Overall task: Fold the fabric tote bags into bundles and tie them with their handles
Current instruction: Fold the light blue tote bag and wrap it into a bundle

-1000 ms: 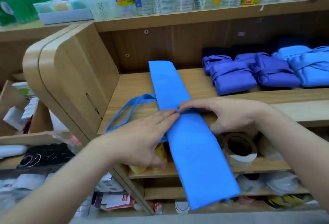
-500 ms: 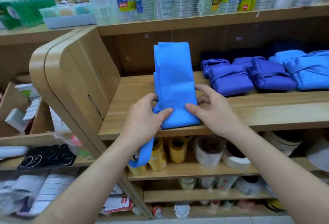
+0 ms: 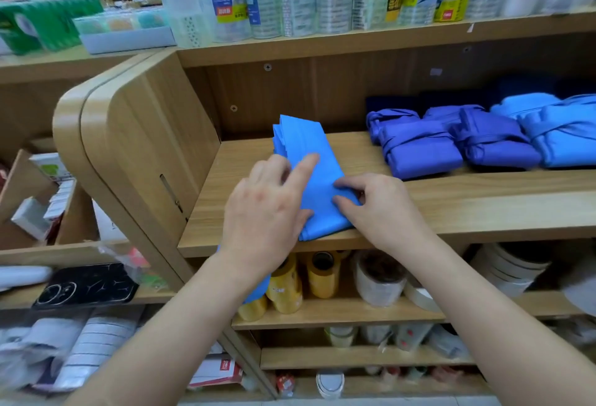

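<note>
left hand (image 3: pixel 261 209) and right hand (image 3: pixel 380 212) pinch the folded tote bag (image 3: pixel 309 147), its handle (image 3: pixel 258 289) mostly hidden.

The light-blue tote bag (image 3: pixel 309 160) lies folded into a narrow, flat, layered strip on the wooden shelf, running from the shelf's near edge back toward the far wall and leaning a little to the left. The left hand (image 3: pixel 264 212) covers its near left side, the right hand (image 3: pixel 377 212) pinches its right edge, and a bit of its handle (image 3: pixel 258 289) hangs below the shelf edge. Well to the right on the same shelf sit the finished bundles, two violet-blue ones (image 3: pixel 419 154) beside a light-blue one (image 3: pixel 564 138), each plump and bound round with its own straps, touching in a row.
</note>
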### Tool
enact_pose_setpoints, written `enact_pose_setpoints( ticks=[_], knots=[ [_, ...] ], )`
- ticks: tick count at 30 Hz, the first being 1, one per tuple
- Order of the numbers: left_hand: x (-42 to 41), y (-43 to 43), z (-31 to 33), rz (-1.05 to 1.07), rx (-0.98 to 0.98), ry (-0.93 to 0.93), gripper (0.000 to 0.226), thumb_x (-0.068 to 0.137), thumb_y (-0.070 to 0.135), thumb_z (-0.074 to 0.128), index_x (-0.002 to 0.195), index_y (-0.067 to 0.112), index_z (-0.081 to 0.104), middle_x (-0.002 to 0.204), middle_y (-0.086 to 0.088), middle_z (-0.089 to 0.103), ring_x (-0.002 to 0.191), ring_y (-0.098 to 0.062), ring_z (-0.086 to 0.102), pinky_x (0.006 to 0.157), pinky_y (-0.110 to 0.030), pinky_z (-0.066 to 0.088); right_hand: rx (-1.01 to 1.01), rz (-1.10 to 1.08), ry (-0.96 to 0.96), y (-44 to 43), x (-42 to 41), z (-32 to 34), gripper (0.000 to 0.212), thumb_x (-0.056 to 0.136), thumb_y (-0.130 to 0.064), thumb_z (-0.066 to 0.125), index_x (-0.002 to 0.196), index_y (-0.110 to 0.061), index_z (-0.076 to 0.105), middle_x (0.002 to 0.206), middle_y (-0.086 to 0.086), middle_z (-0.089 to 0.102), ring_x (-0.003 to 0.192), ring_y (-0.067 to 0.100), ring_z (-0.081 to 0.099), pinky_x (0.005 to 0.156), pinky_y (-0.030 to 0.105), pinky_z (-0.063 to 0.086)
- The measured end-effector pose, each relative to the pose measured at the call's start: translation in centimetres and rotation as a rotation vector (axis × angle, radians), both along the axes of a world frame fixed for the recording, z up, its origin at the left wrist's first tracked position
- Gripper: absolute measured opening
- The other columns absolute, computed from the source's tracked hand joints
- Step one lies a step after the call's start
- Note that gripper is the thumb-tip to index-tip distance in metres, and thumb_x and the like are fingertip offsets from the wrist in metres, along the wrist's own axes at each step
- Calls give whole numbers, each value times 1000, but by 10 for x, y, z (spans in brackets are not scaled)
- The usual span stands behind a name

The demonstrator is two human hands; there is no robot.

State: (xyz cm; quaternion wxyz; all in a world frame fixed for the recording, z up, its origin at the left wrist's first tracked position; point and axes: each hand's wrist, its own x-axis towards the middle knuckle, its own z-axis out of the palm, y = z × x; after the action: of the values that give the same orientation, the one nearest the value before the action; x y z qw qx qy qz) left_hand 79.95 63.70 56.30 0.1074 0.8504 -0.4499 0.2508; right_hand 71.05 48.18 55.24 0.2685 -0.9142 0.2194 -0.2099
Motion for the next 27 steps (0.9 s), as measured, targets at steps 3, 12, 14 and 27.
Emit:
enact_pose_setpoints(
  ticks=[3, 12, 14, 27],
  knots=[
    [14, -3, -1, -113, 255, 153, 53, 95, 42, 53, 144, 22, 45, 151, -9, 39, 140, -27, 34, 107, -42, 38, -26, 24, 44, 2, -1, 3, 31, 91, -29, 62, 122, -25, 69, 122, -5, 67, 112, 18, 58, 98, 36, 45],
    [19, 13, 0, -264, 372, 473, 57, 100, 46, 42, 152, 29, 28, 163, 6, 16, 148, -7, 11, 114, -13, 6, 217, 115, 223, -26, 28, 21, 98, 77, -60, 69, 155, -31, 17, 147, 6, 44, 132, 23, 46, 110, 41, 38],
    [15, 18, -1, -319, 339, 506, 54, 98, 44, 49, 148, 33, 33, 162, 10, 17, 147, -2, 10, 108, -4, 3, 322, 176, 194, -25, 48, 25, 99, 80, -52, 73, 156, -27, 15, 150, 2, 44, 133, 20, 46, 112, 35, 37],
    [21, 27, -9, -401, -24, 617, 37, 87, 18, 71, 121, 31, 64, 121, 24, 61, 115, 5, 54, 95, -22, 43, 643, 154, -89, -22, 60, 22, 28, 90, -28, 70, 102, -19, 47, 89, -2, 57, 76, 10, 55, 57, 18, 47]
  ],
)
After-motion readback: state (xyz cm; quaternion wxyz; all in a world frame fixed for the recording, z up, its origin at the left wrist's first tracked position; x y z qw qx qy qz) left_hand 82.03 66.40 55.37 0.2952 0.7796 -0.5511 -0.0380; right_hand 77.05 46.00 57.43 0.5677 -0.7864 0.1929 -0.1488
